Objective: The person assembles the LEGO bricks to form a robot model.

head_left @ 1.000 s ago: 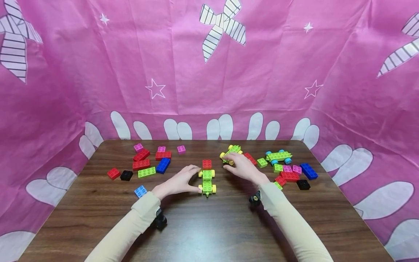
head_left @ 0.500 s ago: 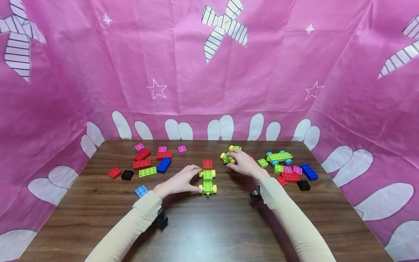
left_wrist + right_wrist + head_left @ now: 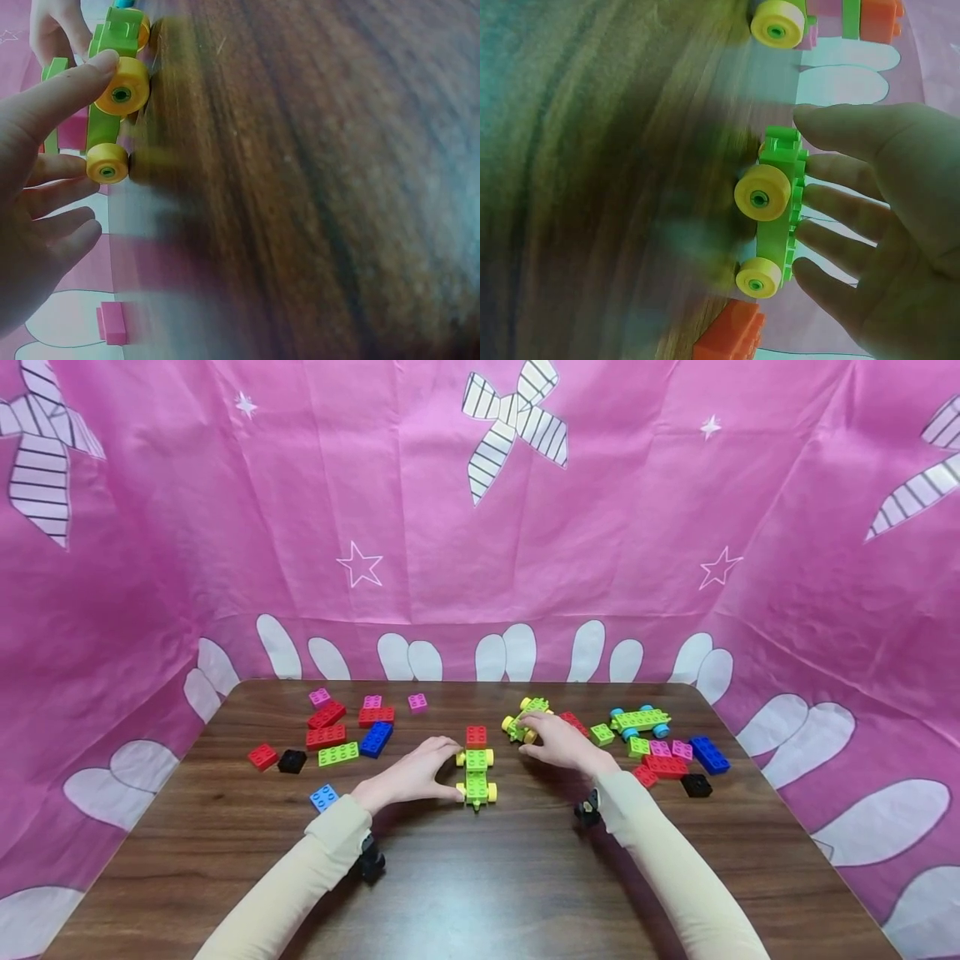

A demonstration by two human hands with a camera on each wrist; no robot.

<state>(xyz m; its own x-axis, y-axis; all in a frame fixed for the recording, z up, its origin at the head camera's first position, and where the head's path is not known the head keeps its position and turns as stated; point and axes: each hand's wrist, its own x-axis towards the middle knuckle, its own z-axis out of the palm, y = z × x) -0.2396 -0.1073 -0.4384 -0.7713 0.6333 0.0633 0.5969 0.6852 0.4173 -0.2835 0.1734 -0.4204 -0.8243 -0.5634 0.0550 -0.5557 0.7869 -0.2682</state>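
Note:
At the middle of the table, my left hand [image 3: 412, 772] is beside a lime toy car [image 3: 476, 787] with yellow wheels. Its thumb touches the rear wheel [image 3: 124, 86], and its other fingers lie near the front wheel [image 3: 107, 163], loosely spread. Pink and lime bricks are stacked on this car, and a red brick [image 3: 476, 737] shows at its far end. To the right, my right hand [image 3: 558, 742] rests over a second lime car [image 3: 527, 718] with yellow wheels. Those fingers reach almost straight to its studs [image 3: 796, 202], the thumb beside one end.
Red, pink, blue, black and lime bricks [image 3: 338, 754] lie at the left, with a light blue brick [image 3: 324, 797] nearer. On the right are a lime car with blue wheels [image 3: 640, 720], several small bricks, a red brick [image 3: 665, 766] and a blue brick [image 3: 708, 754].
The second lime car has shifted slightly left and nearer under my right hand. My left hand and the stacked car stay about where they were; the view has tilted a little.

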